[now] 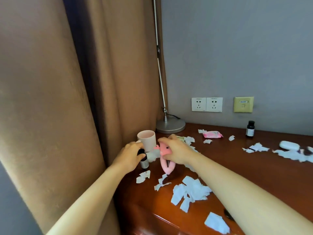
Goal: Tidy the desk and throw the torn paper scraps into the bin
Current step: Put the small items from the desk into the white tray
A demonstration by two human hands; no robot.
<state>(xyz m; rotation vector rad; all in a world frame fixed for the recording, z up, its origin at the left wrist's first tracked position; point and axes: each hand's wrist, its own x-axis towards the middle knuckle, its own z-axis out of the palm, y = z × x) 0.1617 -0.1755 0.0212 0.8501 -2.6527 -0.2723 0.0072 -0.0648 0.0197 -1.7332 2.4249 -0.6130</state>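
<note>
White scraps near hands, L hand grips bottle, R hand grips pink toy

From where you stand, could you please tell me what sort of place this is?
Probably a hotel room or bedroom: a polished wooden desk stands in a corner, with heavy brown curtains beside it, a desk lamp at the back and twin wall sockets just above it.
</note>
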